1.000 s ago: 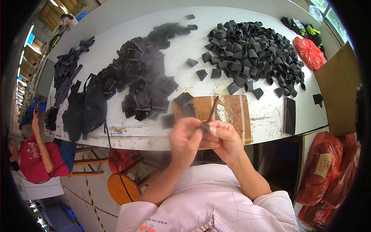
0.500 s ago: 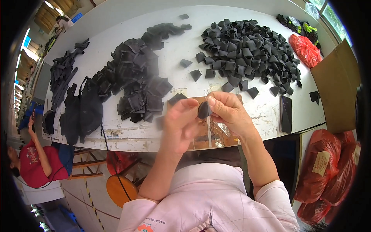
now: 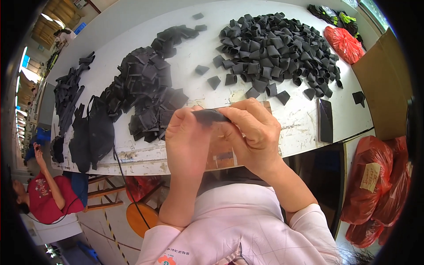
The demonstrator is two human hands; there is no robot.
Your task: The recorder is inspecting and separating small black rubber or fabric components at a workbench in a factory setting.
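Note:
A small black fabric piece [image 3: 209, 116] is stretched sideways between my two hands, above the front edge of the table. My left hand [image 3: 186, 139], partly smeared by motion, pinches its left end. On the other end, my right hand [image 3: 254, 128] has thumb and fingers closed. Beneath the hands lies a brown board [image 3: 219, 155], mostly covered by them. Left of my hands spreads a heap of flat black fabric pieces [image 3: 148, 70]. Beyond them to the right is a big pile of black pieces curled into short tubes [image 3: 274, 48].
A dark phone [image 3: 325, 120] lies near the table's right edge, with a red plastic bag [image 3: 344, 45] and a cardboard sheet [image 3: 380, 79] behind. Black strips [image 3: 68, 95] and larger black cloth [image 3: 100, 128] lie left. Red sacks [image 3: 369, 181] stand right. Another person [image 3: 53, 196] sits at left.
The black piece has gone from a folded, upright shape to lying sideways between my hands. My left hand has shifted left and now grips its end. The whole view has tilted slightly.

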